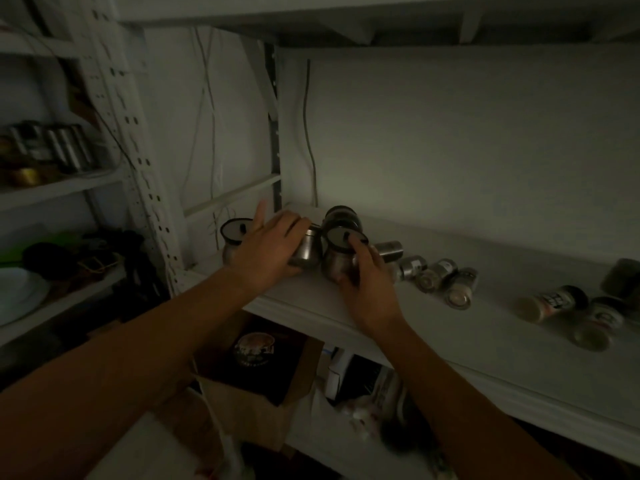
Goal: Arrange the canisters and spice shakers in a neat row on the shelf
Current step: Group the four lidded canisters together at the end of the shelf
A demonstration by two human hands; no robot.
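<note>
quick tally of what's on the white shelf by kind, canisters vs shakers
steel canisters: 4
small steel shakers, lying down: 4
labelled shakers, lying down: 2
total: 10, plus one dark blurred thing at far right, kind unclear

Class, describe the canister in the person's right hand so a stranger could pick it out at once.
On the long white shelf, find the steel pots near its left end. The front canister is the round-bellied one gripped by the right hand; unlike the covered canister under the left hand, its pale, dark-rimmed lid shows.
</note>
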